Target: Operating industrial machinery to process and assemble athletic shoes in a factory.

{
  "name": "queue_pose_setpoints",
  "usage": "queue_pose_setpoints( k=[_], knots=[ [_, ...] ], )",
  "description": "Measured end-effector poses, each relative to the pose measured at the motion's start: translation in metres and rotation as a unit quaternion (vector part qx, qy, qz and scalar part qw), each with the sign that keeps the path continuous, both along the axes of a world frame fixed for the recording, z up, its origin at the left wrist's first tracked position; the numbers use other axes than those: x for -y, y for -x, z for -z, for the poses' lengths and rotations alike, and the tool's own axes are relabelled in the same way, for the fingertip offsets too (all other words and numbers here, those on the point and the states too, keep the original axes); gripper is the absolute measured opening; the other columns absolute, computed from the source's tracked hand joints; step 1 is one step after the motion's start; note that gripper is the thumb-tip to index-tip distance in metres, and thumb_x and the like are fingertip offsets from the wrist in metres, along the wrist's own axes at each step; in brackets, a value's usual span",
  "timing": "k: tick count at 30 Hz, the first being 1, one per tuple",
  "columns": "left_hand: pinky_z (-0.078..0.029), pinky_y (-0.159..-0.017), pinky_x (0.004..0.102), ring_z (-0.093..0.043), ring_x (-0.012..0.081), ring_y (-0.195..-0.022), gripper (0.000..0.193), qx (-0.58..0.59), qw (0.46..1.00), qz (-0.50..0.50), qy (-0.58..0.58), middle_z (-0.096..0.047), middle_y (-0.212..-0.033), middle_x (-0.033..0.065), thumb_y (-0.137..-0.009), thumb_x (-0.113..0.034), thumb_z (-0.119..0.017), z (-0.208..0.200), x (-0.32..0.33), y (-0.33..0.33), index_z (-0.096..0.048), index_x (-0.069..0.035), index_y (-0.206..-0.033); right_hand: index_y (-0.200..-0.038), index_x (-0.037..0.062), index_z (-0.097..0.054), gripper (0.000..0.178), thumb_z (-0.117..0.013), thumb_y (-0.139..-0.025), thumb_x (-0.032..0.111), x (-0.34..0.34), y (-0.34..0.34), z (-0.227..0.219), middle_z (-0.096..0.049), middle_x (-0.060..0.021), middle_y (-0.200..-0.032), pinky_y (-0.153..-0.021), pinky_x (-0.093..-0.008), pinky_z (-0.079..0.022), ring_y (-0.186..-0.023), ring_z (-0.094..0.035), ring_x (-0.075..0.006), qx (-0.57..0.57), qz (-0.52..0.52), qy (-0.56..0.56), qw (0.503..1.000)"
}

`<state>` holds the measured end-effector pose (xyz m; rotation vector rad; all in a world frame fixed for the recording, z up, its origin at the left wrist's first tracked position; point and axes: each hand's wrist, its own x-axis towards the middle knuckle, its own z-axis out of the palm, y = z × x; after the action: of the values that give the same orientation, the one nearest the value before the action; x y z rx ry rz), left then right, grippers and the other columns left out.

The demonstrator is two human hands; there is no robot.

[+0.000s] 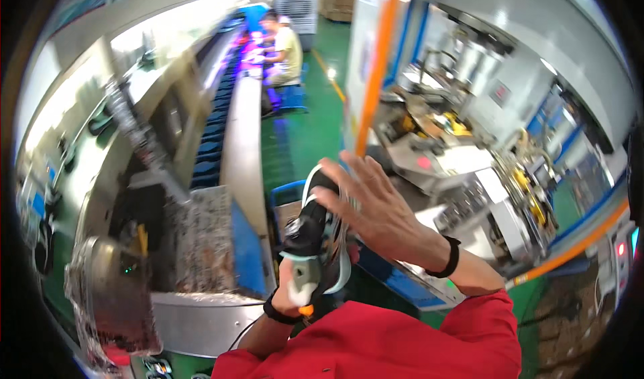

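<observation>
A black sneaker [312, 225] with a pale sole edge is held upright in front of my red-sleeved body. Out of its ankle opening sticks a grey-green and white shoe last [306, 278] with an orange tip. My left hand [285, 290] grips the shoe and last from below at the heel end; part of its fingers is hidden behind them. Beside the shoe's upper part, my right hand [376, 208] has its fingers spread and slightly blurred. Its fingertips overlap the toe in this view, and I cannot tell whether they touch it.
A conveyor [213, 134] carrying dark shoe parts runs away on the left, ending at a worn metal plate [201, 245]. Farther along sits a co-worker [288, 53] in a yellow top. A machine [463, 157] with an orange post [377, 64] stands at right.
</observation>
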<state>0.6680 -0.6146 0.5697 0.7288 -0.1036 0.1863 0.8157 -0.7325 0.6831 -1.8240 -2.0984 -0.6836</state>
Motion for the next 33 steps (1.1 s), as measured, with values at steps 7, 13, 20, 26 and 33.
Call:
queue_pose_setpoints(
  k=[7,13,20,26,33],
  knots=[
    [-0.044,-0.100,0.0342,-0.055,0.0183,-0.116,0.048,-0.038,0.985,-0.088,-0.145,-0.055,-0.129,0.0100,-0.097,-0.010,-0.052,0.028,0.144,-0.173,-0.037,-0.002,-0.142,-0.145,0.0018,-0.028,0.092,-0.082,-0.072,0.016,0.190,-0.078,0.113,-0.052,-0.0102,-0.129,-0.096,-0.0332,-0.047,-0.112,-0.055,-0.0176,-0.703,0.072,-0.203,0.678],
    [-0.037,-0.106,0.0338,-0.046,0.0235,-0.128,0.064,-0.025,0.962,0.098,-0.254,-0.044,-0.143,0.0203,-0.096,-0.022,-0.058,0.066,0.287,-0.284,-0.028,0.002,-0.147,-0.121,-0.0012,-0.055,0.056,-0.076,-0.070,0.009,0.338,-0.141,0.182,-0.062,-0.0071,-0.106,-0.084,-0.0277,-0.049,-0.091,-0.058,-0.0137,-0.627,0.362,-0.447,0.526],
    [-0.046,-0.096,0.0390,-0.058,0.0340,-0.114,0.079,-0.049,0.846,0.093,-0.524,-0.053,-0.130,0.0279,-0.083,-0.038,-0.069,0.119,0.420,-0.461,-0.036,0.006,-0.139,-0.125,-0.0045,-0.052,0.055,-0.066,-0.072,0.002,0.473,-0.151,0.208,-0.059,-0.0089,-0.115,-0.092,-0.0293,-0.044,-0.102,-0.056,-0.0165,-0.522,0.439,-0.585,0.439],
    [-0.046,-0.093,0.0515,-0.056,0.0454,-0.111,0.083,-0.143,0.698,-0.089,-0.696,-0.051,-0.127,0.0328,-0.078,-0.034,-0.072,0.219,0.484,-0.578,-0.029,0.006,-0.136,-0.128,-0.0042,-0.050,0.052,-0.058,-0.076,-0.005,0.488,-0.125,0.191,-0.056,-0.0082,-0.117,-0.095,-0.0316,-0.043,-0.102,-0.055,-0.0179,-0.428,0.522,-0.608,0.418],
    [-0.049,-0.088,0.0460,-0.059,0.0391,-0.103,0.053,-0.262,0.747,-0.005,-0.612,-0.056,-0.117,0.0278,-0.078,-0.009,-0.060,0.218,0.427,-0.606,-0.041,0.002,-0.126,-0.117,-0.0063,-0.056,0.048,-0.067,-0.072,0.006,0.524,-0.191,0.178,-0.059,-0.0077,-0.103,-0.081,-0.0265,-0.047,-0.089,-0.055,-0.0135,-0.355,0.665,-0.471,0.459]
  ],
)
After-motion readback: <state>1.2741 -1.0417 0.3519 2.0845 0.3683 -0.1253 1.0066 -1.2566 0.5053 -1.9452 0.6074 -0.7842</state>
